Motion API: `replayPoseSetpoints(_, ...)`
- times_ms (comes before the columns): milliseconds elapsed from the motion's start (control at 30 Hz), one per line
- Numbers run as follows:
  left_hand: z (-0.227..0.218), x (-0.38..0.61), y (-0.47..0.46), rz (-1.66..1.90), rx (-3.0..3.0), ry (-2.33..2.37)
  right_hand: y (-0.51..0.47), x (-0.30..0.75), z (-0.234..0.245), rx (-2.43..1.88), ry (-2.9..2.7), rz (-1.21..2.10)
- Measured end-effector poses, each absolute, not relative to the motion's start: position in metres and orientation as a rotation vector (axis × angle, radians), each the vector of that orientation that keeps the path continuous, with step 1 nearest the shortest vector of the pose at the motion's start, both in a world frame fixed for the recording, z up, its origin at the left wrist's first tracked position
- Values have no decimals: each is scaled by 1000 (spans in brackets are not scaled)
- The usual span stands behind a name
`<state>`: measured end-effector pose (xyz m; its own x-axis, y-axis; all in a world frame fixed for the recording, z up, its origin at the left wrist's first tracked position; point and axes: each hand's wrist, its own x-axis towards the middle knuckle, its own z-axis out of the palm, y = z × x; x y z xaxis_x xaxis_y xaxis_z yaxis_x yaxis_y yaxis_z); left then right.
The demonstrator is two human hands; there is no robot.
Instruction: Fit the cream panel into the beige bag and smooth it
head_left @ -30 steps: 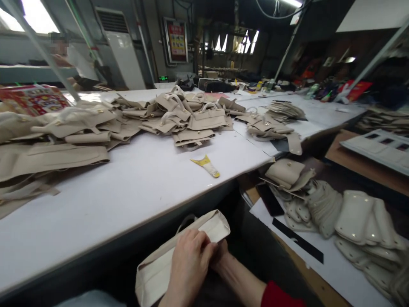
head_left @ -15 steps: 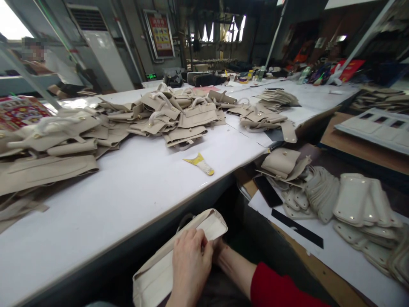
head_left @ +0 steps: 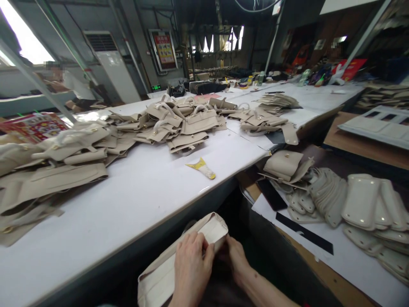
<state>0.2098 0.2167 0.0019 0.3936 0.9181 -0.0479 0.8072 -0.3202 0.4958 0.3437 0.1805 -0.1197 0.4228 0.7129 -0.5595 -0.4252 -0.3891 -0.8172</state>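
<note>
A cream handbag (head_left: 156, 279) lies tilted in front of me, below the front edge of the table, one long pale panel facing up. My left hand (head_left: 193, 262) rests over its middle, fingers curled and thumb pressed to the near edge. At the far right corner, my right hand (head_left: 236, 258) grips the side; some of its fingertips are hidden behind the bag. Part of a grey loop shows behind the bag's far edge. On the white table (head_left: 134, 200) beyond lies a yellow and white scraper-like piece (head_left: 203, 168).
Unfinished beige bags (head_left: 198, 121) are heaped across the table. To my right, a lower surface carries stacked cream flaps (head_left: 361, 198), a folded beige bag (head_left: 283, 164), a dark phone (head_left: 271, 194) and a black strip (head_left: 303, 232). Another person (head_left: 75, 83) is at far left.
My right hand has shifted outward to the bag's right end, showing more of its fingers and wrist. The left hand stays on the bag. The view has tilted slightly.
</note>
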Motion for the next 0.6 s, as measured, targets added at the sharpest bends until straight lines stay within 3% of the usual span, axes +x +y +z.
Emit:
replayPoseSetpoints(200,6,211,212,353,2232,1505,131,367,-63,-1492,-1405,295)
replayPoseSetpoints(300,4,211,211,354,2248,1518,130,358,-50,-1432,-1792,-27)
replayPoseSetpoints(433,1,211,207,402,2282,1537,139,348,-52,-1510,-1893,-226)
replayPoseSetpoints(600,1,201,193,560,2331,1527,135,337,-52,-1532,-1887,-246)
